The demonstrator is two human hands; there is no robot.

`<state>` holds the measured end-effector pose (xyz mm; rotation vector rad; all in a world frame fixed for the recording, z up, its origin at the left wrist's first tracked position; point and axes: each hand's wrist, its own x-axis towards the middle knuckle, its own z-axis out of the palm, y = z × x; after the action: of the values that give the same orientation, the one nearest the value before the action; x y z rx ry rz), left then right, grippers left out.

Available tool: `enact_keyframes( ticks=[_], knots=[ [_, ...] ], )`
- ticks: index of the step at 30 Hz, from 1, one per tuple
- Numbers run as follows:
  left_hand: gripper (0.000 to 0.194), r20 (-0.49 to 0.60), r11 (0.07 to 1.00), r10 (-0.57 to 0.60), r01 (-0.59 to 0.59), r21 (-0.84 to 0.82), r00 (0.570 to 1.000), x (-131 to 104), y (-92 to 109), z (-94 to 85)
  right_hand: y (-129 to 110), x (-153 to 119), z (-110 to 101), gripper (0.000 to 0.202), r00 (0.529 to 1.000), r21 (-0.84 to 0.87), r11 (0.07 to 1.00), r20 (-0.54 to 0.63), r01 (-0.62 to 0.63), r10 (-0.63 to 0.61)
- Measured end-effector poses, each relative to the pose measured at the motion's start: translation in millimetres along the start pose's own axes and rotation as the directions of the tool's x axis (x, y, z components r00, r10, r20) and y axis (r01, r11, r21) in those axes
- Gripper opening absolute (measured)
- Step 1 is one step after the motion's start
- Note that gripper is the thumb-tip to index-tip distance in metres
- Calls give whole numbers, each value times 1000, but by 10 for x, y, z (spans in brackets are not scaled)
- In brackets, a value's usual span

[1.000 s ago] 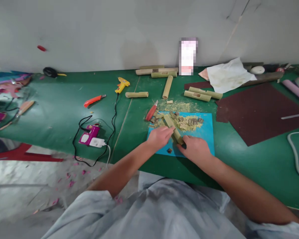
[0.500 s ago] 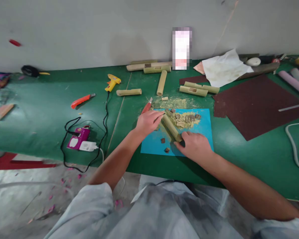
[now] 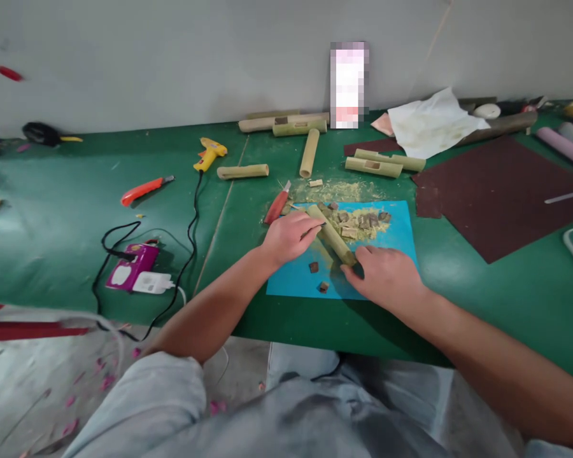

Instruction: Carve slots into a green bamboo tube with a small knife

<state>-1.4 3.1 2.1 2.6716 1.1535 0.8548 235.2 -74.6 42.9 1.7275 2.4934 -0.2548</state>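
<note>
A pale green bamboo tube (image 3: 337, 238) lies slantwise over a blue sheet (image 3: 291, 283). My right hand (image 3: 386, 273) grips its near end, thumb below and fingers above. Against the tube's upper left side, my left hand (image 3: 291, 238) is closed in a pinch on a slim dark-tipped tool (image 3: 321, 224); most of that tool is hidden by the fingers. Beyond the left hand rests a red-handled knife (image 3: 277, 205), its blade pointing away. Dark cut chips (image 3: 364, 221) and pale shavings (image 3: 351, 226) are heaped right of the tube. Two loose chips lie nearer me, one a brown chip (image 3: 314, 267).
More bamboo tubes (image 3: 309, 152) lie toward the wall, several with cut notches. On the left are an orange cutter (image 3: 146, 191), a yellow glue gun (image 3: 210, 154) and a purple power adapter (image 3: 132, 266) with cords. Brown sheet (image 3: 496, 197) covers the right side.
My left fingers have shifted toward me along the tube, and its far end now shows beyond them. My right hand keeps its grip. The whole view has shifted slightly.
</note>
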Motion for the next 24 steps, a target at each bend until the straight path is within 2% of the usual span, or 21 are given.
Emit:
enact_keyframes(
  ticks=[10,18,24],
  knots=[
    [28,-44,998,62,-61,22,997,16,-19,-82,12,17,6,36,1000,-23,1000,-6,2,-2],
    [26,-111,998,66,-66,4,992,-4,-63,-79,11,34,-18,38,1000,4,1000,24,-2,2],
    [25,-109,999,47,-47,-6,993,-12,-99,-63,11,21,-26,36,999,1,1000,39,-1,1]
  ],
)
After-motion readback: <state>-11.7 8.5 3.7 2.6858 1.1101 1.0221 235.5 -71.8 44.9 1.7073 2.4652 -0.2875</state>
